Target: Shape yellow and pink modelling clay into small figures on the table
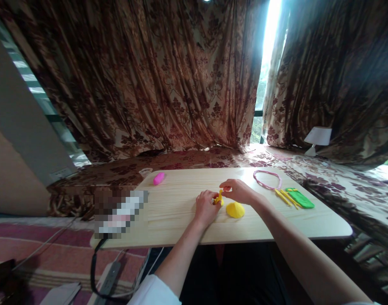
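Yellow piece (220, 199): near middle of pale wooden tabletop (175, 216), narrow end up. Left hand (207, 207) grasps its lower part; right hand (237, 190) curled at its upper tip, grip cannot be told. Yellow mound (235, 210) on tabletop, just beside.

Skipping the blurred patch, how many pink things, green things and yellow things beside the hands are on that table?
Pink: 2 (oblong lump, thin ring)
Green: 1 (flat rounded slab)
Yellow: 2 (low cone, small stemmed piece in the left hand)
Total: 5
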Demonstrator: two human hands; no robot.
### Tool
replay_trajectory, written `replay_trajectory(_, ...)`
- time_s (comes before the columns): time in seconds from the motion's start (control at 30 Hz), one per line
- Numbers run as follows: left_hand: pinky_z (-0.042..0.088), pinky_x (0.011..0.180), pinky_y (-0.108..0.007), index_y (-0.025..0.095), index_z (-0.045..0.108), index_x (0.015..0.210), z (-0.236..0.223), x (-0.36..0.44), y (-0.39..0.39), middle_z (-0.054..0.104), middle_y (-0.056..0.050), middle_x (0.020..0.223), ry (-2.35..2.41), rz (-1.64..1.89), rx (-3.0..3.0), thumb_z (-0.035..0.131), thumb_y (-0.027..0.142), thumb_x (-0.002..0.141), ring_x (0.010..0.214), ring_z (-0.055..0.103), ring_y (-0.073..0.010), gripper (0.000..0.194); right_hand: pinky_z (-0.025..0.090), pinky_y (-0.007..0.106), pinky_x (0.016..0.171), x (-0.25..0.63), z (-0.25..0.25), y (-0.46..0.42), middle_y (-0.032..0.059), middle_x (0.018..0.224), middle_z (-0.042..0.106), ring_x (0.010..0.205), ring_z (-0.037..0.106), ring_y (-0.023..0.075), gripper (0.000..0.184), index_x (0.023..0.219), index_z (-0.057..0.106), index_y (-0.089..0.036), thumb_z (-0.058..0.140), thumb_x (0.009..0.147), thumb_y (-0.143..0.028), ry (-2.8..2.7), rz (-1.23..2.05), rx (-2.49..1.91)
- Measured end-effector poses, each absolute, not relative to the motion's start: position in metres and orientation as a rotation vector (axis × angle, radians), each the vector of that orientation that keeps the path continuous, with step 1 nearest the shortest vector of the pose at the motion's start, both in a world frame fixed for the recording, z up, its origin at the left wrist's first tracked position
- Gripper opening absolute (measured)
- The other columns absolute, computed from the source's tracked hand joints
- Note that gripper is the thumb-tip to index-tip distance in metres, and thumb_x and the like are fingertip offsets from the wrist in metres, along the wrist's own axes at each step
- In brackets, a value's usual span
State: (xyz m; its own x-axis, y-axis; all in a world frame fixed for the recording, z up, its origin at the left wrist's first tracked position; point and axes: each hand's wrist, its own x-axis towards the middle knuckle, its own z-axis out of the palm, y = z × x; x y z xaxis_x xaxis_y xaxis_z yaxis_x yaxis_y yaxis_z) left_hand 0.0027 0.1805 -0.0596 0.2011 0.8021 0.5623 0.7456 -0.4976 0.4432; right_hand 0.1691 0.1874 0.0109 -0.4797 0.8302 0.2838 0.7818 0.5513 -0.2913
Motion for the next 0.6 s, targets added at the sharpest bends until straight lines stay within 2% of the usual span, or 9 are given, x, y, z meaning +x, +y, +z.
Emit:
replay_trajectory(0.1, 0.044, 0.085, -0.04, 0.016, 0.062, 0.091, -0.061, 0.003, 0.181, 0.063, -0.004, 0.094, 1.54, 1.171, 2.376, 0.054, 0.034, 0.085, 0.092, 0.057, -0.0177, 0.02, 0.047, 0.027, 0.072, 0.169, 0.012, 0.187, 0.0035, 0.088, 0.067, 0.079, 0.062, 0.0149, 0.02, 0.1, 0.066, -0.017, 0.061, 0.081, -0.022, -2.419, 0.167, -1.272)
replay_trajectory(0.17, 0.044, 0.085, -0.04, 0.016, 0.062, 0.092, -0.061, 0.003, 0.182, 0.063, -0.004, 0.095, 1.537, 1.159, 2.38, 0.054, 0.034, 0.086, 0.092, 0.057, -0.0177, 0.021, 0.048, 0.029, 0.071, 0.166, 0.012, 0.187, 0.0028, 0.087, 0.066, 0.077, 0.061, 0.0144, 0.016, 0.093, 0.065, -0.016, 0.06, 0.084, -0.027, -2.441, 0.166, -1.26)
replay_trajectory(0.27, 0.045, 0.085, -0.04, 0.016, 0.062, 0.092, -0.06, 0.003, 0.181, 0.063, -0.004, 0.095, 1.535, 1.148, 2.381, 0.053, 0.035, 0.086, 0.092, 0.057, -0.0176, 0.021, 0.05, 0.033, 0.072, 0.161, 0.011, 0.187, 0.0023, 0.087, 0.064, 0.076, 0.061, 0.0139, 0.021, 0.089, 0.062, -0.014, 0.054, 0.089, -0.033, -2.449, 0.161, -1.258)
replay_trajectory(0.33, 0.044, 0.085, -0.04, 0.016, 0.062, 0.091, -0.059, 0.003, 0.181, 0.063, -0.004, 0.094, 1.537, 1.151, 2.374, 0.053, 0.035, 0.086, 0.092, 0.057, -0.0175, 0.022, 0.049, 0.031, 0.071, 0.16, 0.011, 0.188, 0.0024, 0.085, 0.064, 0.075, 0.061, 0.0137, 0.02, 0.088, 0.063, -0.014, 0.055, 0.088, -0.032, -2.437, 0.16, -1.251)
replay_trajectory(0.4, 0.044, 0.085, -0.04, 0.016, 0.062, 0.089, -0.058, 0.003, 0.18, 0.063, -0.004, 0.093, 1.54, 1.162, 2.361, 0.054, 0.035, 0.085, 0.091, 0.057, -0.0175, 0.021, 0.047, 0.028, 0.068, 0.162, 0.012, 0.187, 0.0034, 0.083, 0.066, 0.073, 0.06, 0.0138, 0.017, 0.092, 0.066, -0.014, 0.058, 0.084, -0.027, -2.41, 0.161, -1.238)
replay_trajectory(0.5, 0.043, 0.084, -0.037, 0.018, 0.063, 0.086, -0.056, 0.003, 0.179, 0.063, -0.003, 0.088, 1.55, 1.188, 2.335, 0.059, 0.033, 0.081, 0.089, 0.057, -0.0175, 0.017, 0.044, 0.024, 0.067, 0.168, 0.015, 0.187, 0.005, 0.086, 0.068, 0.073, 0.061, 0.0141, 0.025, 0.102, 0.068, -0.017, 0.058, 0.08, -0.022, -2.367, 0.158, -1.213)
replay_trajectory(0.6, 0.042, 0.083, -0.034, 0.021, 0.065, 0.083, -0.054, 0.003, 0.18, 0.064, -0.002, 0.085, 1.57, 1.223, 2.306, 0.061, 0.032, 0.078, 0.087, 0.056, -0.0178, 0.013, 0.043, 0.023, 0.067, 0.171, 0.018, 0.187, 0.005, 0.086, 0.069, 0.073, 0.061, 0.0139, 0.024, 0.099, 0.071, -0.019, 0.055, 0.08, -0.02, -2.355, 0.165, -1.185)
